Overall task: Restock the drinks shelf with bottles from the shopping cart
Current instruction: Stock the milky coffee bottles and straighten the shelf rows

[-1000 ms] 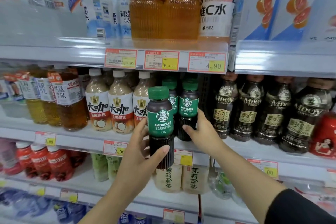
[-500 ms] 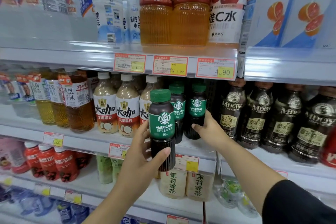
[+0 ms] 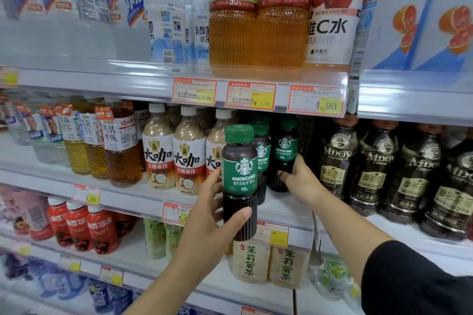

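Note:
My left hand (image 3: 212, 222) grips a dark Americano coffee bottle (image 3: 239, 179) with a green cap and green label, held upright just in front of the middle shelf's edge (image 3: 143, 202). My right hand (image 3: 302, 181) wraps the lower part of another Americano bottle (image 3: 284, 153) that stands on that shelf. A third Americano bottle (image 3: 263, 158) stands between them, partly hidden behind the held one. The shopping cart is out of view.
Latte bottles with white caps (image 3: 188, 153) stand left of the Americano row, dark MDOY coffee bottles (image 3: 335, 161) right of it. Tea bottles (image 3: 256, 30) fill the shelf above, jasmine tea bottles (image 3: 250, 261) and red bottles (image 3: 84, 225) the shelf below. Price tags (image 3: 250, 96) line the edges.
The view has shifted down and left a little. Both hands keep their grips; the held bottle stays in front of the shelf edge.

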Action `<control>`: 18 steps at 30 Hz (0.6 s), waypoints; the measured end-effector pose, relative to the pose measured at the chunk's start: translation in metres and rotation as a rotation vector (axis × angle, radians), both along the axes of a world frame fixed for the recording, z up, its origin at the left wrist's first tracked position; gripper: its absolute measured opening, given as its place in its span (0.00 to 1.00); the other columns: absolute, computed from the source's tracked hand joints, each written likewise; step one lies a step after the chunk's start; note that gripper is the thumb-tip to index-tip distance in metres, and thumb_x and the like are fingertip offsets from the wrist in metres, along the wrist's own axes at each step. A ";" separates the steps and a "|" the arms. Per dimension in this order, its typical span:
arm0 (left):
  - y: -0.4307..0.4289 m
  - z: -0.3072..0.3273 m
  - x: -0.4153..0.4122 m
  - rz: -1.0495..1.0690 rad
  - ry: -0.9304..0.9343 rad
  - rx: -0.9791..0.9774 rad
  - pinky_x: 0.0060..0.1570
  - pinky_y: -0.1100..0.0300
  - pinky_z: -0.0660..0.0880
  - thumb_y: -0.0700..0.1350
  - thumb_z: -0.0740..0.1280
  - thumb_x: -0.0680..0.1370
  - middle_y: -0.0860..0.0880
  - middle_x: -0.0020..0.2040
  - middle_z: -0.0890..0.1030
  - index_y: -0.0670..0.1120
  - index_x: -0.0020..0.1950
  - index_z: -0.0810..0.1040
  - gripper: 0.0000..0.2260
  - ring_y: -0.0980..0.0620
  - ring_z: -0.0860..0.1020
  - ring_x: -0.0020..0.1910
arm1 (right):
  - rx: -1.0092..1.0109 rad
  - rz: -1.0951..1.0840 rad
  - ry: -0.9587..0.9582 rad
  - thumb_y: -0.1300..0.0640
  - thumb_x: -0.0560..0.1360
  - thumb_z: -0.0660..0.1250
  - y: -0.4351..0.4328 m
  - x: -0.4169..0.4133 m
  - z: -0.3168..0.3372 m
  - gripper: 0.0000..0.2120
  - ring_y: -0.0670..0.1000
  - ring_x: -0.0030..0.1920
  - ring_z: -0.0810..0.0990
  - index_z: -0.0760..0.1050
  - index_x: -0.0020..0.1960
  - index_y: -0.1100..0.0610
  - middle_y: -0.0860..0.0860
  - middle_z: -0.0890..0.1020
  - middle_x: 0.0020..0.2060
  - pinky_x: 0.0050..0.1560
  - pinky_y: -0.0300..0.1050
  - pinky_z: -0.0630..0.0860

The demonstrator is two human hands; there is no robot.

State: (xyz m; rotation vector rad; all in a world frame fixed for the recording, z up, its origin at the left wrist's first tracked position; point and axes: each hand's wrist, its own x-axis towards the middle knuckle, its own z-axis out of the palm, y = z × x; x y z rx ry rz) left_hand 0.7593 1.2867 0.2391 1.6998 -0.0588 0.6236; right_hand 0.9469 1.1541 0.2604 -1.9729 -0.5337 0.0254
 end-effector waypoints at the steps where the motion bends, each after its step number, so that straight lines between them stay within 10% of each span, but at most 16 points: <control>1: 0.000 0.000 0.000 -0.001 -0.001 0.003 0.58 0.50 0.76 0.40 0.70 0.74 0.61 0.60 0.77 0.66 0.68 0.61 0.31 0.57 0.77 0.59 | -0.002 -0.004 0.000 0.66 0.77 0.61 0.000 0.001 0.000 0.29 0.50 0.65 0.67 0.53 0.73 0.58 0.54 0.71 0.66 0.62 0.39 0.62; 11: -0.009 0.000 0.005 -0.052 -0.020 0.043 0.60 0.52 0.74 0.41 0.69 0.74 0.64 0.60 0.76 0.72 0.63 0.63 0.30 0.59 0.76 0.60 | 0.170 0.070 -0.089 0.56 0.78 0.61 -0.026 -0.076 0.020 0.29 0.39 0.65 0.64 0.52 0.75 0.52 0.38 0.65 0.63 0.65 0.35 0.61; 18: -0.038 0.008 0.021 -0.145 -0.056 0.108 0.58 0.61 0.72 0.42 0.70 0.74 0.66 0.60 0.75 0.73 0.61 0.62 0.30 0.63 0.74 0.61 | 0.166 0.175 -0.117 0.55 0.68 0.75 -0.045 -0.116 0.024 0.26 0.41 0.56 0.78 0.70 0.62 0.45 0.41 0.81 0.54 0.59 0.44 0.75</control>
